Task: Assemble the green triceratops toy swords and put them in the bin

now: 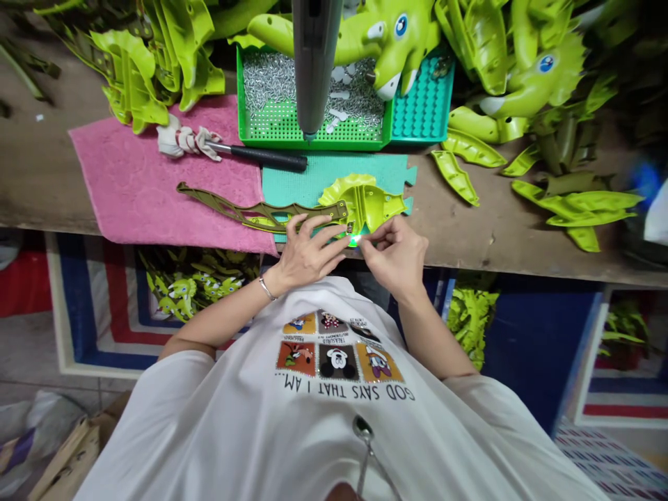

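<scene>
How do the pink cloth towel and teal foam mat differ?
The pink cloth towel shows a larger area than the teal foam mat. The towel's edges are plain; the mat's right edge has jigsaw tabs. The towel bears a cloth-wrapped tool head; the mat, a frilled lime-green plastic shell. The long olive plastic strip crosses both.

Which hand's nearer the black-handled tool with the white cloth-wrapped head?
Left. The left hand is below the tool in view; the right hand is farther off, to its lower right.
</scene>
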A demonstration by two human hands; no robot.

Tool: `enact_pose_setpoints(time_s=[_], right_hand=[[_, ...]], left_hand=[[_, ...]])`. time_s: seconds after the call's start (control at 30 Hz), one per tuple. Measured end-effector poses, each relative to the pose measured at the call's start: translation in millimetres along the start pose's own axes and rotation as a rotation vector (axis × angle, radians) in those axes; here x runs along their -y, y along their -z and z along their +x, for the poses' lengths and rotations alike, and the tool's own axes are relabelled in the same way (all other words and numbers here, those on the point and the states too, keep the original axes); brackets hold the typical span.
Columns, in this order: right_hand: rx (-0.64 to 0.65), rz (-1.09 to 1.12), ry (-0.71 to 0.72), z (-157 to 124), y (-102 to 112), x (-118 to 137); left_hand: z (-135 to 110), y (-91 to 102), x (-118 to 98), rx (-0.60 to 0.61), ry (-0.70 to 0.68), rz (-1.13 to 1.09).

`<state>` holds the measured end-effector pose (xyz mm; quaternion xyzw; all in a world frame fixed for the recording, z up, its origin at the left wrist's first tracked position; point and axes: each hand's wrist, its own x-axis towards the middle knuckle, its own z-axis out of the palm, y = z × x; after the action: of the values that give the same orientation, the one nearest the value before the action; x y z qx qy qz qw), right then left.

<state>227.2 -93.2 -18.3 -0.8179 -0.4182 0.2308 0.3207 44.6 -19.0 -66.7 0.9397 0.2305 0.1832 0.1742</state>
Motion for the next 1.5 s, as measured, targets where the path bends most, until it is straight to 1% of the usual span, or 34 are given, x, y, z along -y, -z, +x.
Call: enact_pose_setpoints(time_s=[0.1,0.2,0.4,0.57,0.7,0.77,0.83,0.9,0.93,0.97,1.0,1.03,1.1,1.13,1.17,1.2,1.27,1.33,1.4,1.43,1.5], right_hand=[[-0.01,0.002,0.028,0,0,0],[-0.009,0.009,0.025,0,-1,-1],[0.029,0.06,-0.043,1,-3,-5],[0.036,0.087,-0.097,5,-3,-2],[0.064,0.085,-0.122,5,-3,0],[0.071,0.065,-0.122,4,-2,1],[0.106,0.047,-0.108,5,3,1],[0.224,0.039,-0.054,13,11,1],[0.283,0.032,-0.005,20,17,1],[0.307,0.016,0.056,30,23,3],[0.283,-0.01,0.127,43,28,5],[0.207,-0.044,0.204,58,32,9],[-0.025,-0.134,0.371,96,35,20],[-0.105,-0.174,0.463,117,32,28],[-0.125,-0.213,0.561,138,27,37],[-0.114,-0.253,0.647,157,19,46],[-0.047,-0.343,0.774,189,1,64],[0.023,-0.441,0.851,210,-15,78],[0.051,-0.504,0.882,221,-22,87],[0.044,-0.507,0.885,225,-23,88],[-0.009,-0.442,0.867,231,-19,88]], left_hand=[[0,0.2,0,-0.031,-0.014,0.027],[2,0.1,-2,-0.061,-0.024,0.053],[4,1.0,-9,-0.04,0.024,0.058],[2,0.4,-11,-0.053,0.021,0.05],[-1,-2.8,-10,-0.153,-0.027,0.064],[-2,-4.6,-10,-0.184,-0.053,0.079],[-3,-6.6,-11,-0.179,-0.066,0.115],[-2,-9.1,-12,-0.181,-0.069,0.163],[-1,-10.6,-12,-0.192,-0.066,0.187],[0,-12.1,-12,-0.207,-0.059,0.208],[1,-13.7,-13,-0.225,-0.049,0.226],[2,-15.2,-13,-0.243,-0.04,0.239],[4,-17.8,-13,-0.276,-0.035,0.248],[5,-18.8,-13,-0.288,-0.04,0.246],[5,-19.5,-13,-0.299,-0.048,0.244],[5,-20.0,-13,-0.308,-0.058,0.245],[4,-20.3,-11,-0.314,-0.077,0.256],[3,-19.8,-10,-0.306,-0.091,0.273],[2,-18.9,-9,-0.292,-0.098,0.284],[2,-18.5,-8,-0.285,-0.1,0.285],[1,-17.4,-8,-0.269,-0.097,0.281]])
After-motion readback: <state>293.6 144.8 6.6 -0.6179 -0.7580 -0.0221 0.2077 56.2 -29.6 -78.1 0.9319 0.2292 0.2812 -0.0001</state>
